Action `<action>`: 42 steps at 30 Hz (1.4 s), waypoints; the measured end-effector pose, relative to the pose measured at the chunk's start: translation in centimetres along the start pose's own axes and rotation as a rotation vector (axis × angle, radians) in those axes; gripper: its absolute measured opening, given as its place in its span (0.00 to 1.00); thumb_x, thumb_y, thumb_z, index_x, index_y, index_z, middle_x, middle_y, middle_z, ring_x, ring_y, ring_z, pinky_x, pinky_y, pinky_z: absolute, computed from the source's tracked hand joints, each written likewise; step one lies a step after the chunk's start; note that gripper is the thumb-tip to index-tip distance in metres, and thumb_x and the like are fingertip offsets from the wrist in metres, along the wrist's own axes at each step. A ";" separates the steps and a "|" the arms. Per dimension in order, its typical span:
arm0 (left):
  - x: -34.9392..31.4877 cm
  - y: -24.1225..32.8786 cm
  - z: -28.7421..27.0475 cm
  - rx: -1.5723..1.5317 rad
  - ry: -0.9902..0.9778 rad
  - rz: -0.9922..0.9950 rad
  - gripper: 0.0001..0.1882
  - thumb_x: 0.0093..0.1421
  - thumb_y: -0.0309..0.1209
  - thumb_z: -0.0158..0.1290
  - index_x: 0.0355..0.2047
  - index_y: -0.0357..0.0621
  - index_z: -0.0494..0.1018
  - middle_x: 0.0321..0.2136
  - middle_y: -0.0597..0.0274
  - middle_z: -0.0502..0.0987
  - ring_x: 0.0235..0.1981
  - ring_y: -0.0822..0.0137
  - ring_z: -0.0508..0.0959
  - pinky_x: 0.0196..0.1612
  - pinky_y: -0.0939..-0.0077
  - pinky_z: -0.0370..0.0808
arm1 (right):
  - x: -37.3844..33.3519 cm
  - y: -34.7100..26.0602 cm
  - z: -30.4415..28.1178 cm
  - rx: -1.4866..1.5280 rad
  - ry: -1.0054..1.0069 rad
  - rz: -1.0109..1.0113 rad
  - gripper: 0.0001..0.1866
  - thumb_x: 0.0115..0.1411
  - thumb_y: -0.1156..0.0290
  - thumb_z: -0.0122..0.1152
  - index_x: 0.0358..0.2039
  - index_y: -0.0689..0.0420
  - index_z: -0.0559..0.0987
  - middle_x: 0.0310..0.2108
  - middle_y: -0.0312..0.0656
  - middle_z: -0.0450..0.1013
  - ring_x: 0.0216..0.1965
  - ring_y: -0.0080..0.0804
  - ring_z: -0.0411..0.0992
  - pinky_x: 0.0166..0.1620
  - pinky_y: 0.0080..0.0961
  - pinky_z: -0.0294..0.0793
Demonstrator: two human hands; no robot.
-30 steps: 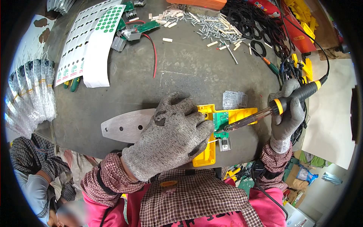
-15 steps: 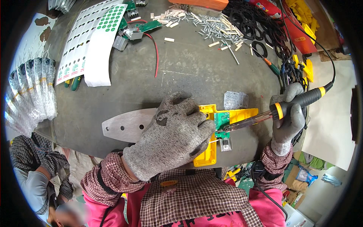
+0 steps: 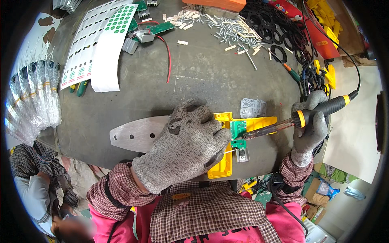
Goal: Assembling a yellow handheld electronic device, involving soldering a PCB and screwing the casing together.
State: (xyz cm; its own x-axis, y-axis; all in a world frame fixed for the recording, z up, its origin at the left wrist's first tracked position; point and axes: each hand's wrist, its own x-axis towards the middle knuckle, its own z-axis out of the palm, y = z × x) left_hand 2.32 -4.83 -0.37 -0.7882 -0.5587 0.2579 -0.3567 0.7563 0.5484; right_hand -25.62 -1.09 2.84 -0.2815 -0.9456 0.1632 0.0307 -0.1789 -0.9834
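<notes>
My right hand (image 3: 310,127), in a grey glove, is wrapped round the black handle of a soldering iron (image 3: 320,112) with yellow bands. The iron's tip points left and sits at the right edge of a small green circuit board (image 3: 238,133). That board lies in a yellow plastic housing (image 3: 221,168), with a small metal heat sink (image 3: 242,155) at its near end. My left hand (image 3: 186,141), also gloved, rests over the housing's left side with fingers curled together beside the board; what they grip is hidden. Beneath this hand, a silver metal plate with holes (image 3: 129,134) sticks out leftward.
A grey moulded piece (image 3: 253,107) lies behind the housing. Farther back are scattered screws (image 3: 231,30), black rings (image 3: 277,52), a screwdriver (image 3: 291,72) and a red wire (image 3: 168,60). Sticker sheets (image 3: 106,60) and bagged parts (image 3: 34,101) occupy the left. Another person (image 3: 38,194) sits lower left.
The soldering iron's tip has shifted slightly to the right across the board. My left hand stays in place. The person at lower left has moved their head a little.
</notes>
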 end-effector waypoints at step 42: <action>-0.1 0.0 0.6 0.000 0.059 0.002 0.15 0.48 0.37 0.62 0.37 0.52 0.77 0.29 0.63 0.74 0.41 0.55 0.74 0.56 0.49 0.64 | -3.9 0.3 3.7 -0.794 -0.334 -0.026 0.23 0.56 0.79 0.66 0.52 0.53 0.73 0.49 0.44 0.74 0.50 0.41 0.75 0.55 0.31 0.73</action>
State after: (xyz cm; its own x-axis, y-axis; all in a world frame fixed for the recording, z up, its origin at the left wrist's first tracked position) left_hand 2.14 -4.56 -0.84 -0.7578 -0.5764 0.3059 -0.3551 0.7576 0.5477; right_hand -20.99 1.59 2.23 0.0276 -0.9965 0.0791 -0.6866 -0.0764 -0.7230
